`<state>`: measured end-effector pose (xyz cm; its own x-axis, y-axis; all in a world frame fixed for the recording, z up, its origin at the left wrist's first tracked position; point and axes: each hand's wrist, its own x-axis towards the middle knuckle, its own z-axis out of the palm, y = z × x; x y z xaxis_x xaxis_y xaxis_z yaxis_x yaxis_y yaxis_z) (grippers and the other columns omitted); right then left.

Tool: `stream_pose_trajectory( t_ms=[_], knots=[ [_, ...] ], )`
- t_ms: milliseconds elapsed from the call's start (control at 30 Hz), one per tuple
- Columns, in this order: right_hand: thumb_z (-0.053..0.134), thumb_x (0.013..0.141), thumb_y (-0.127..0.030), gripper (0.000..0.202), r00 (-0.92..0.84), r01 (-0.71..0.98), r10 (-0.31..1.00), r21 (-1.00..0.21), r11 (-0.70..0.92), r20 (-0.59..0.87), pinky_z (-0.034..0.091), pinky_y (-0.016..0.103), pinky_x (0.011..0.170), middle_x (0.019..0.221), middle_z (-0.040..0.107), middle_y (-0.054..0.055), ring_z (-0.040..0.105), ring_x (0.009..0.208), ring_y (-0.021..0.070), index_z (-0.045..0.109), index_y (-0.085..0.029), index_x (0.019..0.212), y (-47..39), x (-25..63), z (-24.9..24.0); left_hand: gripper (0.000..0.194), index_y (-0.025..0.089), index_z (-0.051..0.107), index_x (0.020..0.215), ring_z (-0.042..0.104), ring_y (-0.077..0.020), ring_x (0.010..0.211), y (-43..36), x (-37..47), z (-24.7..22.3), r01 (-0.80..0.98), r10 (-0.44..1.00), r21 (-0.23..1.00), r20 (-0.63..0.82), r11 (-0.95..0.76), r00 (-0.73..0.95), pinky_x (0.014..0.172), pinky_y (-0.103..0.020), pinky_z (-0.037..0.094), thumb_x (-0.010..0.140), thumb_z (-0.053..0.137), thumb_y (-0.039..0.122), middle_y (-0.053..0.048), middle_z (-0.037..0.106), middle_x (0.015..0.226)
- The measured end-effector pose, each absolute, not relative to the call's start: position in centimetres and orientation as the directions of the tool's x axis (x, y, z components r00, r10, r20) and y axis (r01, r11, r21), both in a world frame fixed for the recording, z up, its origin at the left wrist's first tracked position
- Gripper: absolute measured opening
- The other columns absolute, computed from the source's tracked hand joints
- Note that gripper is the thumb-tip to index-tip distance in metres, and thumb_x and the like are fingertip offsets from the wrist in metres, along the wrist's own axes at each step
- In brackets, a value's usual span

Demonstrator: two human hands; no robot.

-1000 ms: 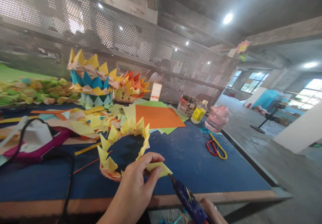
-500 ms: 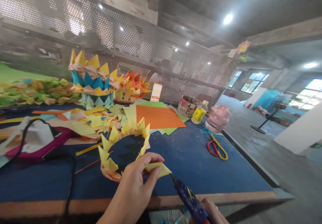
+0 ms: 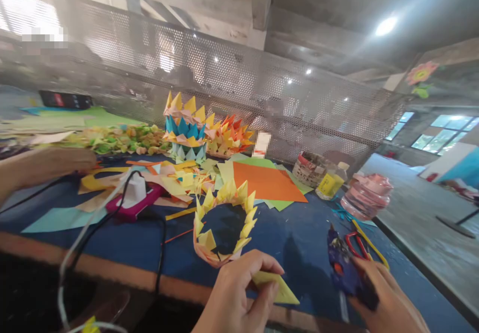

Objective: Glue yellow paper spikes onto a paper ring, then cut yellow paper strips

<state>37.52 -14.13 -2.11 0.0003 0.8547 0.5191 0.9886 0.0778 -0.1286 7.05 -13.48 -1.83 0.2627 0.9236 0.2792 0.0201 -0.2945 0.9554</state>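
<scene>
Away from the tip of the folded yellow paper (image 3: 282,287), the glue gun (image 3: 346,268) now sits at the lower right of the frame, beside the scissors (image 3: 371,245), grasped by the right hand (image 3: 391,298). At bottom centre, the left hand (image 3: 237,290) keeps the paper pinched between thumb and fingers. With the view turned left, the yellow paper crown (image 3: 250,216) appears nearer mid-frame, and another person's hand (image 3: 73,161) shows at the left edge, its grip unclear.
</scene>
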Motion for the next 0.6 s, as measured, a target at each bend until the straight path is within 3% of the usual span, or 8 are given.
stream_pose_trajectory(
  t_ms=[200, 500, 600],
  knots=[
    [0.053, 0.070, -0.051, 0.046, 0.081, 0.984, 0.886, -0.176, 0.000, 0.456, 0.052, 0.043, 0.077, 0.098, 0.066, 0.015, 0.067, 0.086, 0.0302, 0.059, -0.018, 0.101, -8.1, 40.1, -1.4, 0.015, 0.019, 0.064, 0.088, 0.060, -0.0144, 0.068, -13.9, 5.7, -1.3, 0.063, 0.901, 0.916, 0.374, -0.395, 0.219, 0.049, -0.017, 0.045, 0.080, 0.053, 0.022, -0.004, 0.065, 0.075],
    [0.045, 0.074, -0.052, 0.054, 0.187, 0.980, 0.903, -0.135, -0.145, 0.386, 0.051, 0.045, 0.079, 0.097, 0.067, 0.020, 0.066, 0.089, 0.0340, 0.059, -0.011, 0.106, -6.4, 41.6, -2.0, 0.015, 0.020, 0.063, 0.091, 0.059, -0.0130, 0.064, -14.2, 4.5, -1.0, 0.038, 0.927, 0.941, 0.324, -0.337, 0.186, 0.057, -0.020, 0.050, 0.083, 0.053, 0.028, -0.003, 0.064, 0.076],
    [0.043, 0.076, -0.052, 0.056, 0.178, 0.984, 0.883, -0.065, -0.167, 0.435, 0.048, 0.052, 0.082, 0.102, 0.065, 0.022, 0.063, 0.092, 0.0388, 0.060, -0.009, 0.107, -7.7, 40.3, -1.5, 0.016, 0.021, 0.061, 0.094, 0.059, -0.0138, 0.066, -14.0, 4.3, -1.3, 0.032, 0.936, 0.957, 0.274, -0.288, 0.222, 0.053, -0.019, 0.051, 0.085, 0.051, 0.030, -0.003, 0.062, 0.078]
  ],
)
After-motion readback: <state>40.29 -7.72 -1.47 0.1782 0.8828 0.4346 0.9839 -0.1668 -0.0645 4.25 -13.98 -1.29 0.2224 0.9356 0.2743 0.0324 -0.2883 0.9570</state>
